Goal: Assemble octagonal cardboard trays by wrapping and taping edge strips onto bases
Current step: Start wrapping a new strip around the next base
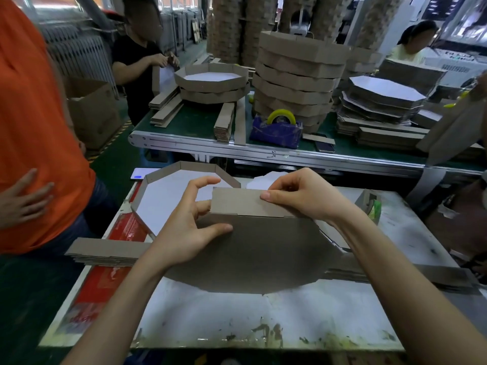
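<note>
A brown octagonal cardboard base (258,251) lies brown side up on the white worktable (263,317) in front of me. A brown edge strip (242,202) stands upright along its far edge. My left hand (189,225) grips the strip's left end, thumb pressed on the base near the corner. My right hand (300,196) pinches the strip's top edge at its right part. Behind the strip sits an assembled octagonal tray (163,191) with a white inside.
A pile of flat edge strips (105,252) lies at the table's left; more strips (411,277) lie at the right. A tape roll (373,206) stands right of my hand. A person in orange (34,127) stands close on the left. The conveyor table (263,143) behind holds stacked trays and a tape dispenser (279,127).
</note>
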A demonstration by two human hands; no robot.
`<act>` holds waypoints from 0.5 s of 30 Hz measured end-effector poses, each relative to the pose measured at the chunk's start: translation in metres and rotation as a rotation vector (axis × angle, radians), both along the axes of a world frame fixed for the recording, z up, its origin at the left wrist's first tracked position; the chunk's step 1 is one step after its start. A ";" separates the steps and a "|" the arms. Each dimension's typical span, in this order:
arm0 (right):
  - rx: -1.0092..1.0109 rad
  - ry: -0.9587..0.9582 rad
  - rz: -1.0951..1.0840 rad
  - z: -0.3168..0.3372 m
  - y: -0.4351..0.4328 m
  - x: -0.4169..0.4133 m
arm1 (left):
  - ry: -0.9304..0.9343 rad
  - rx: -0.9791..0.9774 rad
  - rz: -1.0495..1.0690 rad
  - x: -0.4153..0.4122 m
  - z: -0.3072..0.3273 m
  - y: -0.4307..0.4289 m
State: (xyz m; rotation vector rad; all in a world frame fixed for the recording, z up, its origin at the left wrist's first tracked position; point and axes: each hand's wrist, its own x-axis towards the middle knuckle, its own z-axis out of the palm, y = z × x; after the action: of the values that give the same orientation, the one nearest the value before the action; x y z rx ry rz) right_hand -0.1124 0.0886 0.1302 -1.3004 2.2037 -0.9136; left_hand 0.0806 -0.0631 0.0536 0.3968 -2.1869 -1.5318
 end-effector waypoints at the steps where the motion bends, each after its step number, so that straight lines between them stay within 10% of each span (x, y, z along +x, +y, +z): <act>1: -0.005 -0.003 0.003 -0.001 0.000 0.000 | -0.004 -0.021 -0.004 0.000 0.001 0.001; 15: -0.061 0.020 0.026 -0.008 -0.004 -0.002 | 0.076 -0.690 0.136 -0.018 0.014 0.013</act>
State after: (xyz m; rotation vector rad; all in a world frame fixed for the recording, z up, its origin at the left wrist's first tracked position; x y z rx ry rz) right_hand -0.1139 0.0843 0.1222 -1.3681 2.1849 -0.9690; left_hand 0.0626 -0.0502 0.0674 0.2436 -2.3934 -0.6383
